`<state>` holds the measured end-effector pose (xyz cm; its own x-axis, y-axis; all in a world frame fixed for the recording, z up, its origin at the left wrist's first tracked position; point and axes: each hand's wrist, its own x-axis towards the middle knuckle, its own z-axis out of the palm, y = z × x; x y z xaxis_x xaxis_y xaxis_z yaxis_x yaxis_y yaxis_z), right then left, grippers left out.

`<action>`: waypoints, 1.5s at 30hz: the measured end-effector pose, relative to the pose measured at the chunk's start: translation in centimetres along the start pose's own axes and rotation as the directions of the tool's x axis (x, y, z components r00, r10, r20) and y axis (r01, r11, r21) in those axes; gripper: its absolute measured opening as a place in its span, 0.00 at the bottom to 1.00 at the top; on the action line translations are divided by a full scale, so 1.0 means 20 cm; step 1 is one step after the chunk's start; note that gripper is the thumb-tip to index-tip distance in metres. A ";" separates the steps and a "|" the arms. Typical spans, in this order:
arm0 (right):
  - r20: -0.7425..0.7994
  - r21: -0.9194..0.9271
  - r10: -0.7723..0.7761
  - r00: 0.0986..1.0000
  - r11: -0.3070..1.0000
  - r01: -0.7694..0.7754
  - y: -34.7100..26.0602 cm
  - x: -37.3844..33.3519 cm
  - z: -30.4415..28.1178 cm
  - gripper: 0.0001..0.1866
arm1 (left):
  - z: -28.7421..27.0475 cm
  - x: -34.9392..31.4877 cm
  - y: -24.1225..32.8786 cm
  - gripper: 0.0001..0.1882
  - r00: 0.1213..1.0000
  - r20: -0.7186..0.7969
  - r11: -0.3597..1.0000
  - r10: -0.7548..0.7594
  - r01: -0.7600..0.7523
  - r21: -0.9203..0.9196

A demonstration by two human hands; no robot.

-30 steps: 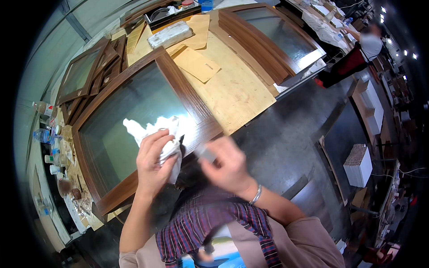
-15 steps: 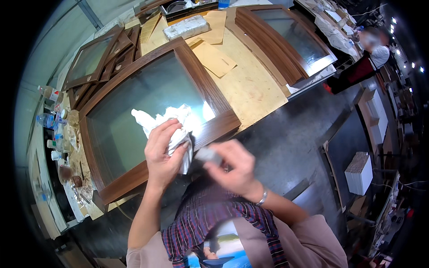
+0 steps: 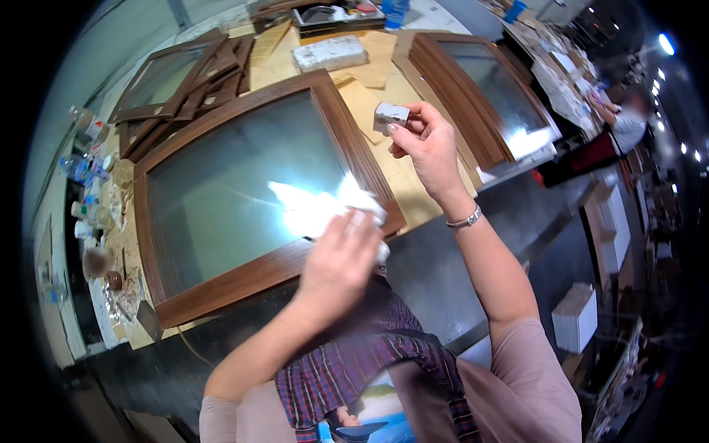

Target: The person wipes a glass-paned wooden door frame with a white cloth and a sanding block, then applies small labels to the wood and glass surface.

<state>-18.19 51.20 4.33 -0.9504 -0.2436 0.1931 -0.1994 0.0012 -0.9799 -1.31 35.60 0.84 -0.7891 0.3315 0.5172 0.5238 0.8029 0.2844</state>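
Note:
A brown wood-framed glass cabinet door (image 3: 236, 293) lies flat on the workbench before me, with bright glare on its pane near the right corner. My left hand (image 3: 336, 258), smeared a little by motion, is closed on a white cloth (image 3: 363, 199) at the door's near right corner. Part of the cloth is hidden under my fingers, and its edge is hard to tell from the glare. Raised beyond the door's right side, my right hand (image 3: 428, 144) pinches a small grey-white block (image 3: 389, 117) between thumb and fingers. The block is clear of the door.
Stacked framed doors lie at the back left (image 3: 164, 77) and back right (image 3: 461, 103). A whitish wrapped slab (image 3: 329, 54) rests on brown paper behind the door. Several bottles (image 3: 77, 168) line the left edge. Another person (image 3: 628, 125) stands at a far bench on the right.
My right hand has risen away from my body, carrying the block up past the door's right side. My left hand has shifted right with the cloth, to the door's corner.

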 end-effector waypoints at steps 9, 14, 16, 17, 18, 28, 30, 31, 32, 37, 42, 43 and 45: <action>0.348 -0.058 0.115 0.930 0.993 -0.101 0.14 0.25 -0.22 0.15 | -0.06 0.22 -0.06 0.23 0.868 -0.301 0.917 -0.396 0.357 -0.176; 0.591 -0.029 -0.086 0.802 0.992 0.127 0.25 0.36 -0.17 0.15 | -0.01 0.17 -0.08 0.23 0.717 -0.266 0.764 -0.645 0.618 -0.188; 0.636 -0.021 -0.097 0.765 0.989 0.143 0.31 0.44 -0.11 0.14 | 0.01 0.18 -0.07 0.23 0.696 -0.275 0.745 -0.664 0.646 -0.164; 0.628 -0.015 -0.137 0.766 0.982 0.188 0.34 0.48 -0.08 0.14 | 0.01 0.18 -0.07 0.23 0.688 -0.270 0.736 -0.674 0.658 -0.158; 0.618 -0.012 -0.177 0.766 0.972 0.235 0.37 0.54 -0.05 0.14 | 0.01 0.18 -0.07 0.23 0.681 -0.265 0.728 -0.682 0.668 -0.154; 0.402 -0.202 -0.337 0.851 0.874 0.441 0.59 1.33 0.28 0.14 | 0.02 0.21 -0.09 0.22 0.664 -0.281 0.713 -0.693 0.688 -0.134; 0.336 -0.194 -0.289 0.896 0.910 0.366 0.58 1.37 0.29 0.14 | 0.02 0.21 -0.08 0.22 0.670 -0.281 0.718 -0.687 0.687 -0.116; 0.342 -0.160 -0.295 0.892 0.917 0.365 0.57 1.36 0.29 0.14 | 0.02 0.21 -0.08 0.22 0.673 -0.283 0.720 -0.683 0.686 -0.107; 0.346 -0.126 -0.301 0.888 0.924 0.362 0.55 1.33 0.29 0.14 | 0.02 0.21 -0.08 0.22 0.674 -0.285 0.721 -0.681 0.685 -0.101; 0.632 -0.122 -0.153 0.759 0.948 0.293 0.43 0.93 0.08 0.11 | 0.03 0.20 -0.07 0.22 0.665 -0.293 0.717 -0.687 0.686 -0.124; 0.706 -0.078 -0.038 0.707 0.988 0.132 0.29 0.71 -0.11 0.14 | 0.02 0.20 -0.07 0.22 0.673 -0.297 0.725 -0.677 0.680 -0.111; 0.617 -0.078 -0.073 0.783 0.985 0.153 0.31 0.77 -0.07 0.14 | 0.02 0.19 -0.08 0.23 0.672 -0.292 0.724 -0.680 0.678 -0.125; 0.468 -0.063 -0.237 0.851 0.952 0.300 0.38 0.95 0.03 0.13 | 0.02 0.20 -0.09 0.23 0.676 -0.297 0.730 -0.675 0.669 -0.139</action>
<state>-37.58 45.96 0.57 -0.6504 -0.6614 0.3736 -0.4895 -0.0111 -0.8719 -5.59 35.81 2.06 -0.7912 -0.4651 0.3971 -0.1003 0.7392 0.6660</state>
